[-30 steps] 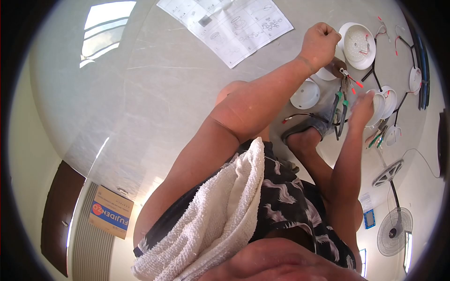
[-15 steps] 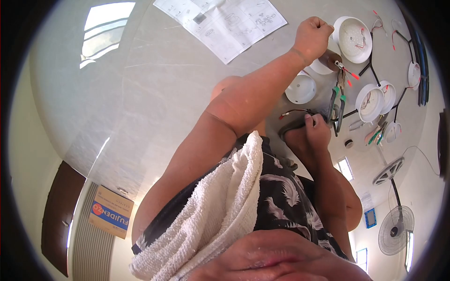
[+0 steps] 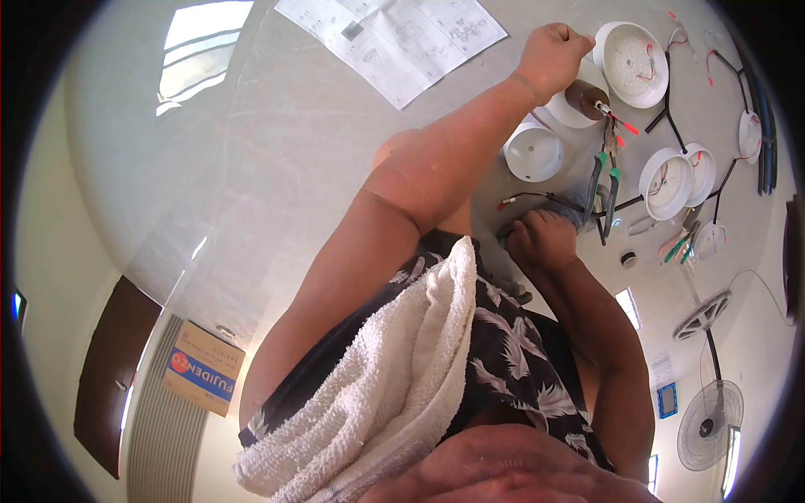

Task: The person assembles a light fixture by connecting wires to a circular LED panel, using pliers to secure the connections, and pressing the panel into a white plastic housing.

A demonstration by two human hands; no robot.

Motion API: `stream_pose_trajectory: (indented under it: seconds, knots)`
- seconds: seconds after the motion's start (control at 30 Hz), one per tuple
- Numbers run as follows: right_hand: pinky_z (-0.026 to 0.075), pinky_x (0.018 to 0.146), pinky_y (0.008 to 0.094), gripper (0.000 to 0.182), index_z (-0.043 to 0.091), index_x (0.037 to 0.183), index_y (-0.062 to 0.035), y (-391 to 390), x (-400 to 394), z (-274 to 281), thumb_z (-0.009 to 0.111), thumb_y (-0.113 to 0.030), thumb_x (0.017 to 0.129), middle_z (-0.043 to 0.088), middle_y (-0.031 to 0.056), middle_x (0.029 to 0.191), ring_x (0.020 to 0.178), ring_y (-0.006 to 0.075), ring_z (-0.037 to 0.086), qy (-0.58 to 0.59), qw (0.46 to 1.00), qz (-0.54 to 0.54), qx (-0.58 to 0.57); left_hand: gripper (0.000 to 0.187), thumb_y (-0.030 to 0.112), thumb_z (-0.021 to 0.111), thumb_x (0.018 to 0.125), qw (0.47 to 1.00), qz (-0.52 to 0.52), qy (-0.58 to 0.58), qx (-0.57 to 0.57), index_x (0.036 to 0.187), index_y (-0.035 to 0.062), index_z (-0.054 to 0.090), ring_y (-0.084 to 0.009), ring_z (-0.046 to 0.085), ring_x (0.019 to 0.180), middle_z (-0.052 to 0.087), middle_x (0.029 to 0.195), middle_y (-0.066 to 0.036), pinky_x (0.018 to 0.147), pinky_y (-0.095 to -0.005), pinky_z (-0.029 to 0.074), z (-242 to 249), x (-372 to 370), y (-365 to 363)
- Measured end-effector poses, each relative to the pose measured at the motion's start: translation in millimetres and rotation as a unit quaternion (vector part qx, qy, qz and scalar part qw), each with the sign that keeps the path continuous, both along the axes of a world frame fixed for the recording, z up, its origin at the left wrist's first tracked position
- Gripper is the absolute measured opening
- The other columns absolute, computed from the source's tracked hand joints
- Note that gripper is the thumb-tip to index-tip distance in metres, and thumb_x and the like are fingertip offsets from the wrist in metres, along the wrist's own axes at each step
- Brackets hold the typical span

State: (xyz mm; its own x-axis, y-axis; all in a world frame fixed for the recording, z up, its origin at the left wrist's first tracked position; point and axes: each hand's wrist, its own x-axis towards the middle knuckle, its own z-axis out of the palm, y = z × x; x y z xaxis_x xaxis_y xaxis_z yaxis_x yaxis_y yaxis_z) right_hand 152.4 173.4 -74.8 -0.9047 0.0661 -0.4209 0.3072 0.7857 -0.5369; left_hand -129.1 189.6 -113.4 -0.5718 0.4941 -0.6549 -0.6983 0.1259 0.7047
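My left hand (image 3: 553, 63) reaches to the upper right, its fingers curled into a pinch beside the rim of a white round lamp housing (image 3: 631, 63). Whatever it pinches is too small to make out. Under that wrist lie another white dish (image 3: 563, 109) and a dark brown rounded piece (image 3: 584, 101), with red-tipped wires (image 3: 622, 130) beside it. Lower down, my right hand (image 3: 545, 239) is closed, knuckles up, below a black tube (image 3: 562, 201) with wires at its end. Its fingertips are hidden. Pliers with green-and-black handles (image 3: 597, 180) lie just right of it.
A white cup-shaped housing (image 3: 534, 152) sits between my hands. More white housings (image 3: 667, 184) on black branching rods lie to the right, near other hand tools (image 3: 677, 239) and a roll of tape (image 3: 628, 260). An instruction sheet (image 3: 402, 42) lies at the top. A fan (image 3: 709, 426) stands lower right.
My right hand has turned from an upright pinch to a knuckles-up fist and shifted slightly left. My left hand stays pinched near the lamp housing. The whole view has shifted a little.
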Motion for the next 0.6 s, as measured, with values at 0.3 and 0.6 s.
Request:
stream_pose_trajectory:
  seconds: [0.3,0.6]
  knots:
    - [0.055,0.067,0.0451,0.022,0.063,0.079,-0.0121,4,4,-10,0.069,-0.031,0.087,0.066,0.0079,0.077,0.074,0.0318,0.068,-0.018,0.999,-0.032,-0.034,0.032,0.029,0.073,0.091,0.999,-0.044,-0.024,-0.019,0.076,0.0036,0.061,-0.0140,0.047,0.062,0.055,0.068,-0.003,0.055,-0.0358,0.043,-5,4,5]
    - [0.056,0.066,0.0434,0.022,0.063,0.079,-0.0133,2,3,-12,0.070,-0.033,0.087,0.067,0.0073,0.077,0.074,0.0312,0.069,-0.020,0.998,-0.042,-0.031,0.030,0.027,0.075,0.093,1.000,-0.029,-0.006,-0.008,0.081,0.0027,0.063,-0.0083,0.039,0.054,0.053,0.070,-0.001,0.047,-0.0283,0.030,-7,3,11]
